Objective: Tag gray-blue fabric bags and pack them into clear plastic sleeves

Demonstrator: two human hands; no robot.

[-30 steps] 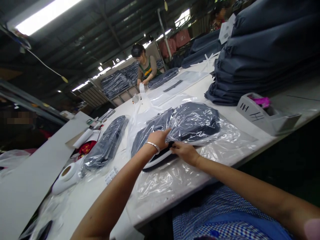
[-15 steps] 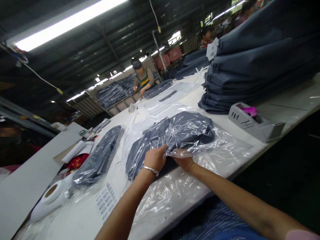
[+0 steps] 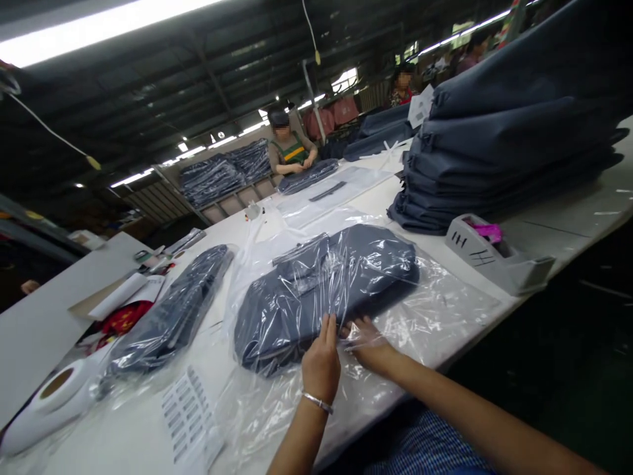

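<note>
A folded dark blue garment in a clear plastic bag (image 3: 321, 290) lies flat on the white table (image 3: 568, 218) in front of me. My left hand (image 3: 322, 359), with a silver bracelet at the wrist, has straight fingers resting against the bag's near edge. Beside it, my right hand (image 3: 368, 343) lies flat, fingers spread, on the loose plastic at that same edge. Neither hand holds anything.
A second bagged garment (image 3: 173, 316) lies to the left, with a white tape roll (image 3: 54, 392) and a label sheet (image 3: 190, 415) nearer me. A grey tape dispenser (image 3: 494, 254) and a tall stack of folded blue cloth (image 3: 509, 145) stand right. A person (image 3: 289, 148) works at the far end.
The bagged garment has been laid down flat. Both hands let go of the plastic they pinched and now rest open at its near edge, drawn back toward me.
</note>
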